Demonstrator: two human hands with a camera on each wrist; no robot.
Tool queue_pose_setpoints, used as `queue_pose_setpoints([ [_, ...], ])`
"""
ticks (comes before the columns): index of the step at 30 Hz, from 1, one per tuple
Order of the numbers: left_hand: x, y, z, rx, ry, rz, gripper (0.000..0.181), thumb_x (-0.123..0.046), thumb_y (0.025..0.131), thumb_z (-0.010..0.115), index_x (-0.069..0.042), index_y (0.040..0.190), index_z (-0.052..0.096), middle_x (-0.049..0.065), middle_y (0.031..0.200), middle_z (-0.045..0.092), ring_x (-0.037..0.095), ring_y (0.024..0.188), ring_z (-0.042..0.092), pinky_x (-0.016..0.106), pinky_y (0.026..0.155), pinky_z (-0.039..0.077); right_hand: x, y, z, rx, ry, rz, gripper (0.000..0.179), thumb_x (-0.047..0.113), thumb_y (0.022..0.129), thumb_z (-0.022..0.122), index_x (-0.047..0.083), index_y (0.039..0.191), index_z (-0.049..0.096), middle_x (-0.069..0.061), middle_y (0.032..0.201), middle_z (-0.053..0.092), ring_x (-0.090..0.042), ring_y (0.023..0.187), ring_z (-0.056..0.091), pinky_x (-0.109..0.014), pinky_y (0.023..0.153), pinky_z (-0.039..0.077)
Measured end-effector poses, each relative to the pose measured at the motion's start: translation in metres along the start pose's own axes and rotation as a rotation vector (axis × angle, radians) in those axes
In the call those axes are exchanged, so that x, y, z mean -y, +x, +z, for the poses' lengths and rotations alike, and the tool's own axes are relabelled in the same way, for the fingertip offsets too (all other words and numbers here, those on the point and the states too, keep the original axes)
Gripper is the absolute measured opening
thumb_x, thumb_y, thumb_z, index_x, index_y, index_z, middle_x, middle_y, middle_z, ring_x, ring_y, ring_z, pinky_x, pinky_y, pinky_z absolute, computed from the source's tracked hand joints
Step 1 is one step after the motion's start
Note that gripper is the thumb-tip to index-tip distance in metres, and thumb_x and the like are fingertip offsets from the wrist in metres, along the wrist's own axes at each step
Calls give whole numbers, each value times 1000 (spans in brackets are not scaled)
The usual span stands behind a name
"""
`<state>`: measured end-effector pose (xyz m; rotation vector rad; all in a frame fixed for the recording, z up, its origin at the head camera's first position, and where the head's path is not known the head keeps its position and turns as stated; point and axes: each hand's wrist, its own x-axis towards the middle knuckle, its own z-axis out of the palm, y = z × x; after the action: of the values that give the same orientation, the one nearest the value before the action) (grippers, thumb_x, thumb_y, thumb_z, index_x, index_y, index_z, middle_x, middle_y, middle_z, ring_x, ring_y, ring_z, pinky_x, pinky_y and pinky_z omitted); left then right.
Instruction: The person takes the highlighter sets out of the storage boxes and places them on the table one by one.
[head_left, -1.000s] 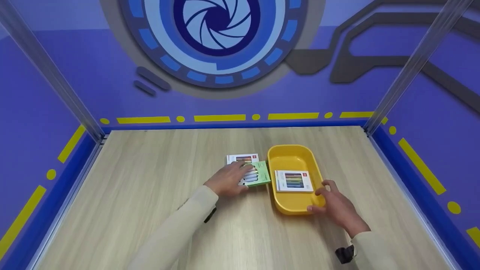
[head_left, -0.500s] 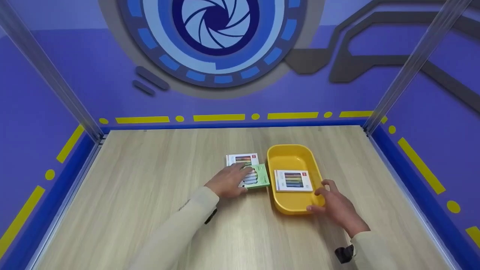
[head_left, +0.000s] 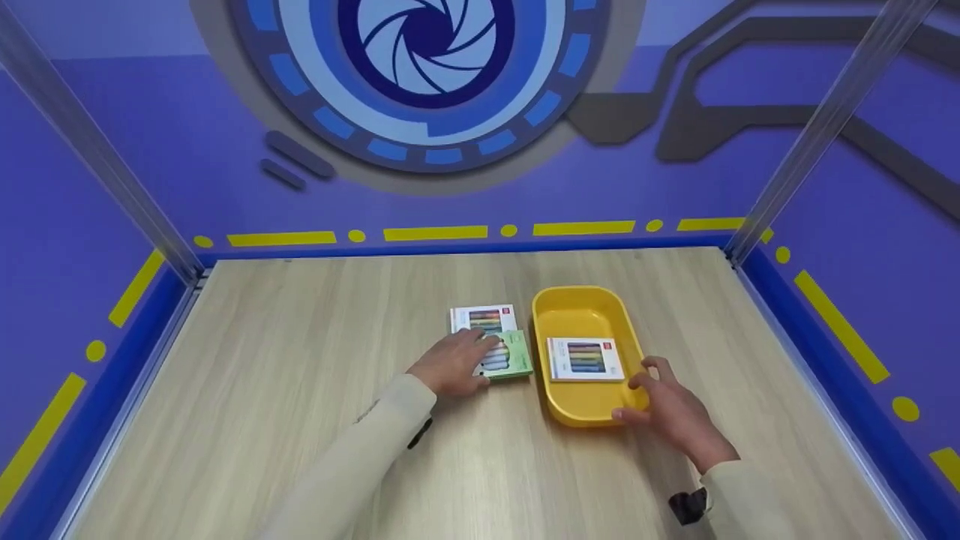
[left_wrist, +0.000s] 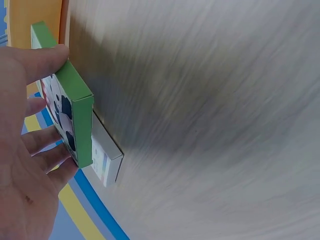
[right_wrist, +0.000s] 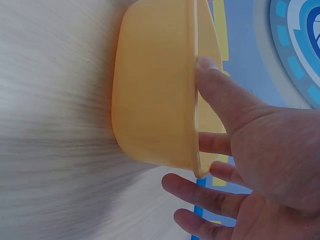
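Observation:
My left hand [head_left: 448,364] holds a green crayon box [head_left: 516,356], thumb on its near edge and fingers across its printed front. In the left wrist view, the green box is tilted and its near edge stands off the table. Behind it, partly covered, lies a white crayon box [head_left: 495,319] with a window of coloured sticks. My right hand [head_left: 679,412] holds the near right corner of a yellow plastic bin [head_left: 589,411]; its thumb touches the rim [right_wrist: 196,100] and some fingers reach inside. Another white crayon box [head_left: 589,360] lies in the bin.
The wood-grain table [head_left: 300,322] is enclosed by a blue-purple back wall [head_left: 480,206] and side walls with yellow markings. Transparent posts [head_left: 832,135] stand at the back corners. A narrow gap separates the green box from the bin.
The green box has moved left and slightly toward me, away from the bin, uncovering more of the white box behind it. My right hand and the bin stay in place.

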<state>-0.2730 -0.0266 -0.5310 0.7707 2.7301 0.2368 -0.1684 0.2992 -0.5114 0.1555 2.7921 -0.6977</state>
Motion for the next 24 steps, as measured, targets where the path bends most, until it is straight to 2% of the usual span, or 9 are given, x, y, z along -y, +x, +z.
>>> queue_pose_setpoints([
  [5, 2, 0, 3, -3, 15, 22, 66, -37, 90, 65, -28, 148, 36, 4, 156, 35, 23, 145, 32, 43, 120, 28, 1, -1, 1, -25, -32, -25, 57, 43, 77, 79, 6, 116, 61, -16, 149, 25, -32, 108, 54, -51, 97, 50],
  [24, 1, -1, 10, 0, 8, 13, 67, -37, 90, 66, -29, 148, 35, 2, 157, 33, 23, 146, 29, 43, 120, 27, 1, -2, 2, -14, -7, -7, 58, 45, 77, 78, 8, 117, 60, -14, 152, 23, -30, 108, 52, -49, 98, 51],
])
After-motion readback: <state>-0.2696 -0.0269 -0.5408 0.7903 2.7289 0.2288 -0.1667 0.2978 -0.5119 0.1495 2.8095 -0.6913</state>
